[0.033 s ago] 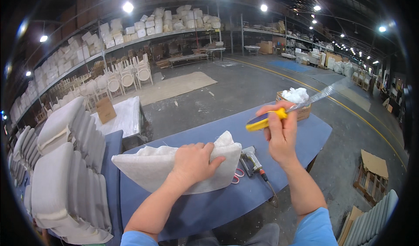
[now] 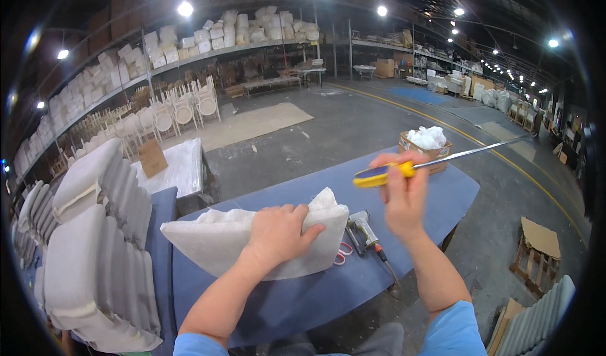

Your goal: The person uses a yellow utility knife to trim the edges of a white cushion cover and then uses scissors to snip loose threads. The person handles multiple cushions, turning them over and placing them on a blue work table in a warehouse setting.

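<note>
Stacks of pale grey ribbed seat cushions (image 2: 104, 255) crowd the near left, rising beside the blue cloth-covered work table (image 2: 303, 299) and walling off that side. On the table lies a white wedge-shaped padded cushion (image 2: 214, 239); the left hand (image 2: 278, 233) presses flat on its right part, fingers spread and curled over the top edge. Just right of the cushion, partly tucked under its corner, sit pink-handled scissors (image 2: 344, 253) and a grey metal staple gun (image 2: 363, 231) whose hose trails toward the near table edge. The right hand (image 2: 404, 195) is raised above the table, closed around the yellow handle of a long thin metal rod tool (image 2: 442, 159) that slants up to the far right; its tip blurs into the floor behind. At the table's far right corner stands a small cardboard box heaped with white stuffing (image 2: 426, 142). Farther left, a second table wrapped in white sheeting (image 2: 173, 166) carries a brown cardboard piece (image 2: 152, 157). White chairs (image 2: 183, 113) and shelves of pale foam blocks (image 2: 208, 34) line the far wall, too small to tell apart. The scissor blades are hidden under the cushion
</note>
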Demonstrator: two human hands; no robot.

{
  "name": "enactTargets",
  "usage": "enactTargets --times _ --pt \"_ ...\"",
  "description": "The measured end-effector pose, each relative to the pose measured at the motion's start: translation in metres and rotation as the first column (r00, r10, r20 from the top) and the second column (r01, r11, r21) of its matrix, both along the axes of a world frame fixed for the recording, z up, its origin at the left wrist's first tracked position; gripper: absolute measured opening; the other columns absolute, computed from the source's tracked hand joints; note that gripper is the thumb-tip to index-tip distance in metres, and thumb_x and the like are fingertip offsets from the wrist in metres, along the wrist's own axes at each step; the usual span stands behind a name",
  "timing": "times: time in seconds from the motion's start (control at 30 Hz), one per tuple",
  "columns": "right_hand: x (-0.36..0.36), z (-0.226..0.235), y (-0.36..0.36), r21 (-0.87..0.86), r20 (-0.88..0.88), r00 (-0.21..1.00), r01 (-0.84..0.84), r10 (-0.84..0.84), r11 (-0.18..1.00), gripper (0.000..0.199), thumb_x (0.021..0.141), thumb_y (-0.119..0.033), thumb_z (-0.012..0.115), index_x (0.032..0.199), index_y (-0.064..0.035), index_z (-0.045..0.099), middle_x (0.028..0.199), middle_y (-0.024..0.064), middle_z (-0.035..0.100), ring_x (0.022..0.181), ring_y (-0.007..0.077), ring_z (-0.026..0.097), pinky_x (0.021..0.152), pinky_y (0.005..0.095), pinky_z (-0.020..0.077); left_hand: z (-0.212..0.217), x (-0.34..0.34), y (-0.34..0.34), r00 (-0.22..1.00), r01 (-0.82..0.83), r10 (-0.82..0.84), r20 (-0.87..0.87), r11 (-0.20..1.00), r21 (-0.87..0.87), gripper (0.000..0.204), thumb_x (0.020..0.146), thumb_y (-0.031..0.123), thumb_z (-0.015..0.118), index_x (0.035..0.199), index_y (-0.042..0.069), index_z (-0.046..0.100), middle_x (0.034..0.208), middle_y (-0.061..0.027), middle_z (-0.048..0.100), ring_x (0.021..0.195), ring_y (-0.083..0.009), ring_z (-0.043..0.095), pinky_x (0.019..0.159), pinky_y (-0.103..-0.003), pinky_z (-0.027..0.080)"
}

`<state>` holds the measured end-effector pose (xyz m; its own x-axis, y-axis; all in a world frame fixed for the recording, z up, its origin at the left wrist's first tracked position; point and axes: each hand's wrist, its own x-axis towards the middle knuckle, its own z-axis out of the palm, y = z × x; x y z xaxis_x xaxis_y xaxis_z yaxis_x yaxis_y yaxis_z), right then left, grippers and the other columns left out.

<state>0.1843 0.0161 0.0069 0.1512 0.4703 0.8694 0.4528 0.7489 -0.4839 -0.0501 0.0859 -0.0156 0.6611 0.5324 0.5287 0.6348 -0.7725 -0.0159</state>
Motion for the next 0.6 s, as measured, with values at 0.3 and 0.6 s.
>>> enactTargets --times 0.3,0.6 --pt "0.005 -0.023 0.011 0.036 -0.246 0.968 -0.043 0.050 0.998 0.014 0.109 -0.009 0.046 0.122 -0.0120 0.041 0.105 0.0111 0.067 0.065 0.0051 0.052 0.054 0.0203 0.0436 0.002 0.001 0.008 1.000 0.009 -0.009 -0.002 1.000 -0.024 0.050 0.092 0.056 0.066 0.104 0.008 0.073 0.083 -0.0129 0.073 0.078 -0.0344 0.072 0.069 -0.046 0.056" --pt "-0.016 -0.049 0.006 0.011 -0.345 0.933 -0.102 0.100 0.995 0.019 0.108 -0.007 0.046 0.125 -0.0097 0.039 0.108 0.0137 0.067 0.061 0.0060 0.048 0.054 0.0207 0.0426 0.003 -0.002 0.013 1.000 0.006 -0.006 -0.001 1.000 -0.030 0.050 0.094 0.055 0.064 0.094 0.005 0.070 0.082 -0.0155 0.072 0.079 -0.0357 0.072 0.073 -0.047 0.056"
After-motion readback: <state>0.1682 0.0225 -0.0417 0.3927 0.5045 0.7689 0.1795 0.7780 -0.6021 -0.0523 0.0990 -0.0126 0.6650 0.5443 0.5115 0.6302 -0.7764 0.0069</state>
